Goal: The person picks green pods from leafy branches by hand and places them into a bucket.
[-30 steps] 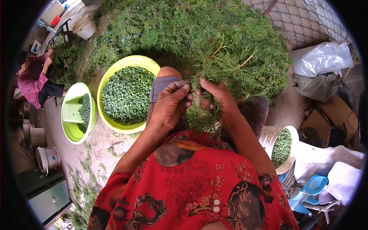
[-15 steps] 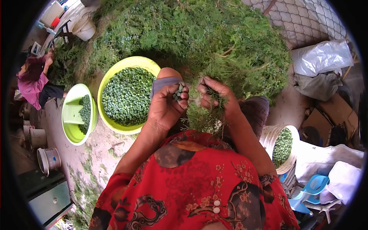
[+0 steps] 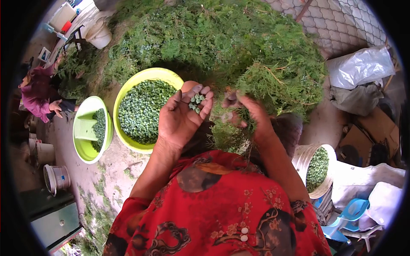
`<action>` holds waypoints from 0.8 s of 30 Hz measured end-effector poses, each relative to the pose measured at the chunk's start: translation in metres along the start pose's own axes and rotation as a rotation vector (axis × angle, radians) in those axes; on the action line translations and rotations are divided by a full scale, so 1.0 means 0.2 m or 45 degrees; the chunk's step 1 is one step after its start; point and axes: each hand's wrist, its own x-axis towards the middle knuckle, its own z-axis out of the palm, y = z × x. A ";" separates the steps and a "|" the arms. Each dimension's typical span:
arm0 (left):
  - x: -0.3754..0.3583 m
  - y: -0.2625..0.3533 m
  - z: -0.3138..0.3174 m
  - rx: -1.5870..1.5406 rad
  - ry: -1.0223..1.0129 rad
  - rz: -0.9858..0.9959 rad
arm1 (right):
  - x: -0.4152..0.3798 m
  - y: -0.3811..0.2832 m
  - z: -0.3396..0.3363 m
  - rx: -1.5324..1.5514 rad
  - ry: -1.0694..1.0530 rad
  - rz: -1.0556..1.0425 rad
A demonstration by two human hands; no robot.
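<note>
Palm up, my left hand (image 3: 181, 117) cups a small cluster of green berries (image 3: 197, 102) on its fingers, just right of the yellow basin (image 3: 128, 147) full of similar berries (image 3: 143, 111). Across a small gap, my right hand (image 3: 250, 113) has its fingers curled round a green sprig (image 3: 232, 132), which hangs down toward the red shirt. The fingertips of my right hand are slightly blurred. A large heap of leafy branches (image 3: 183, 38) lies beyond both hands.
A green-rimmed basin (image 3: 77, 147) with a ridged insert stands at left. Near the heap's left end sits a person in a purple top (image 3: 36, 100). At right are a white bucket of berries (image 3: 301, 160), a plastic sack (image 3: 361, 66), cardboard (image 3: 380, 123) and a blue plastic item (image 3: 354, 209).
My left hand has opened out, showing the berries in it. The fingers of my right hand have loosened somewhat around the sprig. The other person's arms have moved apart.
</note>
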 end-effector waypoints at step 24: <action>-0.03 0.04 0.08 1.675 -0.076 0.280 | 0.00 0.06 -0.01 -0.686 0.021 -0.035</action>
